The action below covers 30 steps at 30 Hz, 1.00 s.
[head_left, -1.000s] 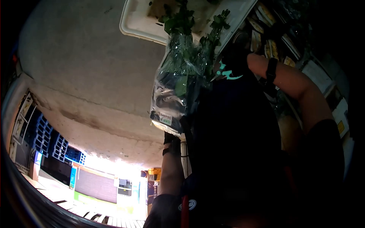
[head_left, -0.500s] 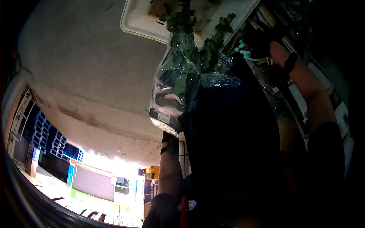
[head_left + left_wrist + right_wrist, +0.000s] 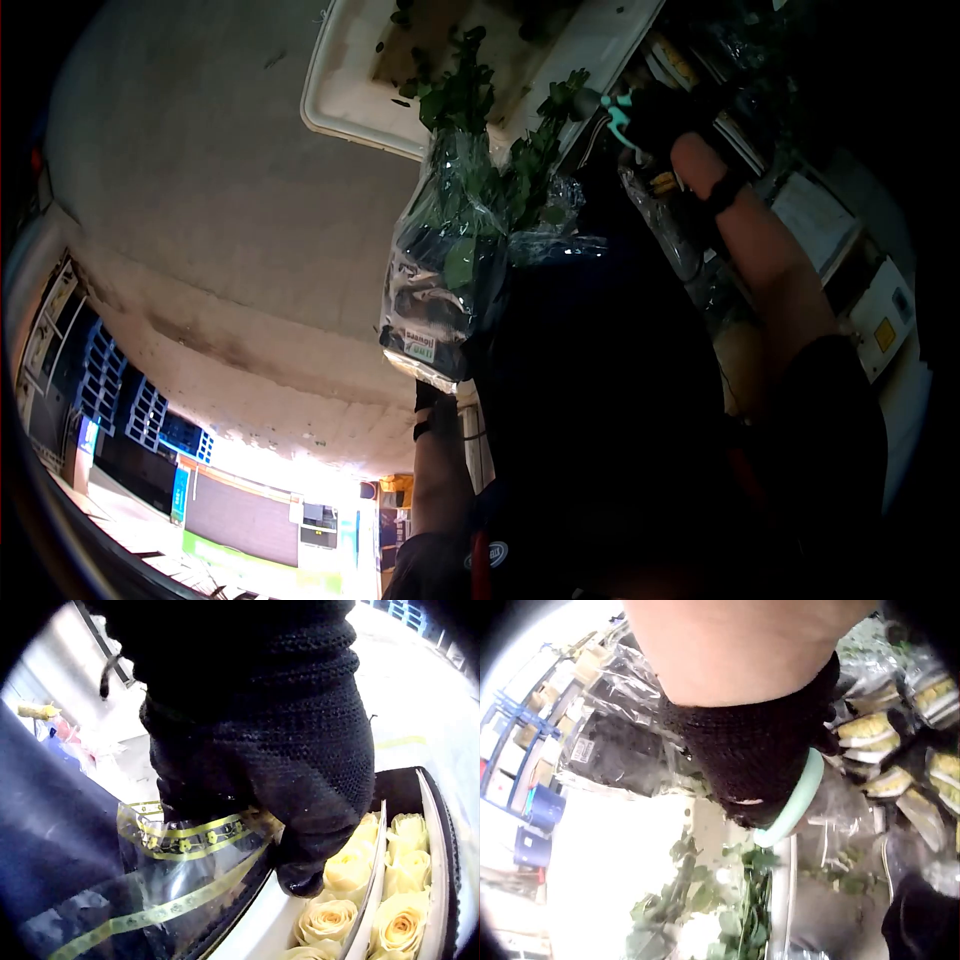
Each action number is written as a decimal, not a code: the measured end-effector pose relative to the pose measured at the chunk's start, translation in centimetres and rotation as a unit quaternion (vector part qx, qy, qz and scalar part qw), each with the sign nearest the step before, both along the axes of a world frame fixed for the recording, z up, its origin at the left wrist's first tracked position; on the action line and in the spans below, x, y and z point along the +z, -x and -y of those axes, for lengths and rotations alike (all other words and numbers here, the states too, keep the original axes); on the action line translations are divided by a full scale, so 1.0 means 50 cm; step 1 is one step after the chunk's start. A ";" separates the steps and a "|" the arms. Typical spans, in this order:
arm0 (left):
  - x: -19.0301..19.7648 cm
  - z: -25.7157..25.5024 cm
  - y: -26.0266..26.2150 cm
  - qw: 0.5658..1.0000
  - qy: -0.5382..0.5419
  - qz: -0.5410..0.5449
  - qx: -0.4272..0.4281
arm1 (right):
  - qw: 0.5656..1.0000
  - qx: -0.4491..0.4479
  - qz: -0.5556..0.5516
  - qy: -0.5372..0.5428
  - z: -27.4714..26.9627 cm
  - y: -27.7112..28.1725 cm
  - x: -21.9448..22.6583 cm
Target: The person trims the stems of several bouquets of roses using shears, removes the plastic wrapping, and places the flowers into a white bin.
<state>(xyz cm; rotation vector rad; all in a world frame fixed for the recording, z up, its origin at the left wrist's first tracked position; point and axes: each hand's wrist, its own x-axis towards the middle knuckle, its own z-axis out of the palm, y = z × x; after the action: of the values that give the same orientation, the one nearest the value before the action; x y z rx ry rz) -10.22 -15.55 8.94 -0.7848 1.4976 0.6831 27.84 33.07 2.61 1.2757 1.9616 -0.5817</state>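
Observation:
A bouquet [image 3: 440,265] in clear plastic lies across the person's front, its leafy stems [image 3: 470,95] reaching over a white tray. My left hand [image 3: 262,772], in a black knit glove, grips the blossom end, its thumb over the wrap's rim. Pale yellow roses [image 3: 401,922] stand in rows between white card strips there, beside a yellow-patterned plastic edge [image 3: 187,840]. My right hand [image 3: 660,125], also black-gloved, holds shears [image 3: 617,118] with mint-green handles, close to the stem ends. In the right wrist view one green handle [image 3: 799,802] curves out from the glove.
The white tray [image 3: 325,85] has loose leaves in it. Several wrapped bunches of yellow flowers [image 3: 866,735] lie to the right. Black wrapped bundles [image 3: 611,754], shelves with boxes [image 3: 525,724] and blue buckets [image 3: 546,808] stand farther off. Blue crates [image 3: 105,365] are at far left.
The right hand with the shears has swung out from beside the wrap, then over to the stem ends by the tray. The left hand keeps its grip; the view has shifted slightly.

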 end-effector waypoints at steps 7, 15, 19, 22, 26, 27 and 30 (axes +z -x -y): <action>0.002 0.020 0.010 1.000 0.010 0.002 0.009 | 0.991 0.095 0.090 -0.036 -0.058 0.083 0.025; 0.003 0.042 0.017 0.999 0.018 -0.002 0.027 | 0.989 0.122 0.080 0.005 -0.068 0.110 -0.012; 0.001 0.051 0.022 0.999 0.020 -0.002 0.039 | 0.975 0.148 0.146 0.078 -0.081 0.152 0.025; -0.001 0.058 0.023 0.999 0.020 -0.003 0.047 | 0.974 0.174 0.074 0.127 -0.106 0.149 0.049; -0.005 0.070 0.025 0.998 0.021 -0.003 0.057 | 0.982 0.187 0.024 0.020 -0.142 0.204 0.070; -0.006 0.073 0.026 0.998 0.021 -0.003 0.057 | 0.987 0.160 0.029 -0.014 -0.147 0.228 0.067; -0.009 0.081 0.026 0.998 0.021 -0.004 0.063 | 0.984 0.154 0.078 -0.034 -0.178 0.304 0.059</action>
<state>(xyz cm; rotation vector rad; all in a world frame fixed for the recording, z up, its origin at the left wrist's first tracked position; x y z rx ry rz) -11.52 -19.62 8.50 -0.9163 1.4832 0.7517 12.64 41.96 5.55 0.9971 2.0079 -0.2558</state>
